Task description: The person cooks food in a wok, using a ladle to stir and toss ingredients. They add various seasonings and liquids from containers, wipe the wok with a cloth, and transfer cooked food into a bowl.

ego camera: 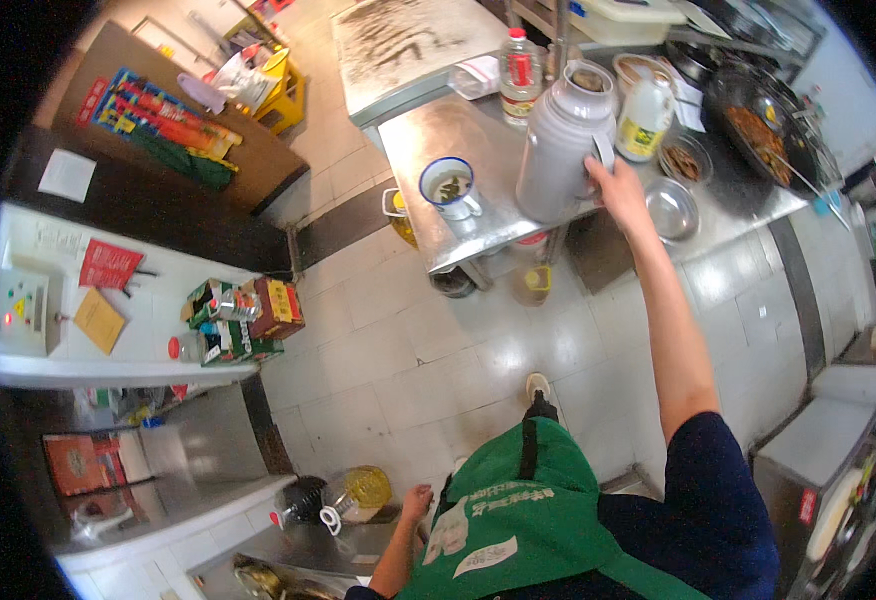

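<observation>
My right hand grips the handle of a grey plastic thermos flask standing at the edge of a stainless steel table. A cork-like stopper sits in its mouth. Left of the flask is a white enamel mug with a blue rim, holding liquid and dark leaf-like pieces. Just right of my right hand lies a shallow metal bowl. My left hand hangs low beside my green apron, fingers curled, with nothing visible in it.
Behind the flask stand a red-capped clear bottle and a white jug. A wok with brown food and a ladle is at the right. Oil bottles stand low at left, and boxes sit on a ledge.
</observation>
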`<state>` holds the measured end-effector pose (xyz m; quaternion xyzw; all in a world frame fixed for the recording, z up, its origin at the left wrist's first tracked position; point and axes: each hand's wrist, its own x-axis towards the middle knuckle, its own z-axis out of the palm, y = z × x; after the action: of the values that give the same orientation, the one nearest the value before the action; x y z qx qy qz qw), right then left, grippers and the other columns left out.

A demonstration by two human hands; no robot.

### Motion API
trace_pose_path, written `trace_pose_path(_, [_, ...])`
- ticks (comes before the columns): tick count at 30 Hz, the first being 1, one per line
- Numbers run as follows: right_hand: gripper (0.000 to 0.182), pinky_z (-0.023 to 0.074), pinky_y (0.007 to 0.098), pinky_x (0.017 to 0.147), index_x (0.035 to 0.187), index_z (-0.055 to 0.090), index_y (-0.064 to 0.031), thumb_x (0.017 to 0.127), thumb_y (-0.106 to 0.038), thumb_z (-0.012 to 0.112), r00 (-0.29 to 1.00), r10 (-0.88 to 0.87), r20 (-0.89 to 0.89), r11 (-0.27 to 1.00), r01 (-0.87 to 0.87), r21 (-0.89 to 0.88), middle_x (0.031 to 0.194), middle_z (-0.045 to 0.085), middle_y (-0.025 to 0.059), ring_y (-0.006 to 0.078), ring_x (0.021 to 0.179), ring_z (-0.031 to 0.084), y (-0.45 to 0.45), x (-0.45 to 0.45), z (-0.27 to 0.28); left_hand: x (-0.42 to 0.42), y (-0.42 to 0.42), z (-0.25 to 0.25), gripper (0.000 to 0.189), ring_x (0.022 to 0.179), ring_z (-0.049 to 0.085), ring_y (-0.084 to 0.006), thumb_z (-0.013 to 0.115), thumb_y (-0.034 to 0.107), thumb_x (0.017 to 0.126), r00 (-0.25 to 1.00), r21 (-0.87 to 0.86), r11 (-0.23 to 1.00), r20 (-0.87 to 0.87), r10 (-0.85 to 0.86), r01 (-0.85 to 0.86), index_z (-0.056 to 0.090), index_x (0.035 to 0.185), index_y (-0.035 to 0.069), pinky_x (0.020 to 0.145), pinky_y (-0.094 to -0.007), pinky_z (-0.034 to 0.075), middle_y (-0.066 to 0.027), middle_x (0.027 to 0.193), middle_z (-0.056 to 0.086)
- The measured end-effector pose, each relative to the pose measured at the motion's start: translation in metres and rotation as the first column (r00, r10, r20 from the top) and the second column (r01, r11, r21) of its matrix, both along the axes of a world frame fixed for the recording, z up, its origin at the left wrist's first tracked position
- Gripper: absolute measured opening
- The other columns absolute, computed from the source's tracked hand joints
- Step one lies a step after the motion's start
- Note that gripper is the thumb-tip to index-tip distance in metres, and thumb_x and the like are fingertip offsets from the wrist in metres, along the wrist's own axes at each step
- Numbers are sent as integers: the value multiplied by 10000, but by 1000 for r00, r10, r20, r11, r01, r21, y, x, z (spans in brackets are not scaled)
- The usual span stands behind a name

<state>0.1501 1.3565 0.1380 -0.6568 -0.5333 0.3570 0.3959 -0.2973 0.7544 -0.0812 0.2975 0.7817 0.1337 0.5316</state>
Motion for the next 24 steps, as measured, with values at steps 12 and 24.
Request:
trace_pose_path(12, [504, 446, 440, 884, 1123, 559, 30, 833, -379, 618, 991, -72, 109, 938, 30, 346, 1048, 627, 245, 381, 989, 594, 112, -55, -55, 68, -127, -47, 348, 931, 642, -274, 544, 291, 889, 962, 22, 970, -125, 243, -242, 627, 1096, 24, 817, -387, 485, -163, 951, 679])
trace_pose_path(24, [397, 454, 404, 831, 1054, 570, 16, 886, -343, 549, 211, 932, 294, 343, -775, -531, 1055, 625, 184, 312, 928, 594, -234, -122, -265, 161, -176, -25, 317, 898, 629, -350, 566, 316, 837, 776, 367, 739, -70, 627, -565, 664, 940, 32, 788, -425, 487, -184, 939, 661])
